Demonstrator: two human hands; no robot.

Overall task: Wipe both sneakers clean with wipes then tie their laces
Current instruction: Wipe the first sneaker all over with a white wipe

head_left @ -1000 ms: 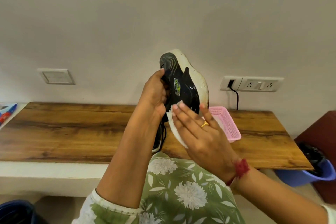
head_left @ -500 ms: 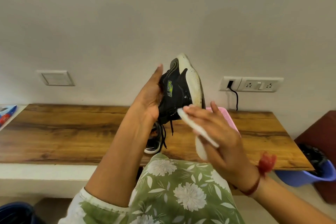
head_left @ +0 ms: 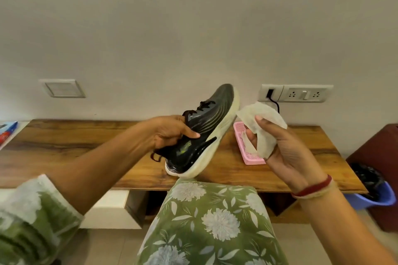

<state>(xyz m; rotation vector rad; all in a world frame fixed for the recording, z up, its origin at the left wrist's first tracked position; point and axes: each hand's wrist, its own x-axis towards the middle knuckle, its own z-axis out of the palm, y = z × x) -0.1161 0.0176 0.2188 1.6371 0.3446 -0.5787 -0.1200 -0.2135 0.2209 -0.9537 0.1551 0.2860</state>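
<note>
Here, left hand (head_left: 172,133) grips sneaker (head_left: 206,127), logo (head_left: 183,149) blurred; right hand (head_left: 286,150) pinches wipe (head_left: 265,118).

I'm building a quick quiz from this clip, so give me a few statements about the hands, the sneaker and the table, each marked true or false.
1. The left hand grips the black sneaker. True.
2. The right hand holds nothing. False: it holds a wipe.
3. The pink basket sits on the wooden table. True.
4. The sneaker's toe points at the floor. False: it tilts up toward the wall.
5. A black cable is plugged into the wall socket. True.
</note>
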